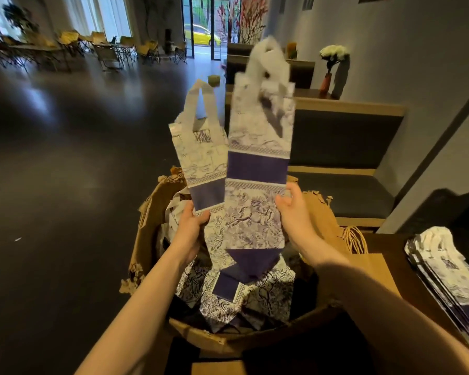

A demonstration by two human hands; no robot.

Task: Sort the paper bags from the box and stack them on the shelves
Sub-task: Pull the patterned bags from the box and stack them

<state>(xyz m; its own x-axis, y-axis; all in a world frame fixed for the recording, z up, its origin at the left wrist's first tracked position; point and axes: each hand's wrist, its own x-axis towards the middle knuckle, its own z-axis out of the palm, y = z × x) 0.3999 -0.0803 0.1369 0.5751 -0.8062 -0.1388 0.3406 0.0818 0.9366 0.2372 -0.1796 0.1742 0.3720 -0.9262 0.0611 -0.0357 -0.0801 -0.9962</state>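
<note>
no readable text, patterned paper bags [256, 169] show only purple print, no lettering

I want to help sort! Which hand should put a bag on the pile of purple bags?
Probably the right hand. It holds the taller bag, and the stack of matching bags lies on the right side. The left hand grips the shorter bag, farther away.
</note>
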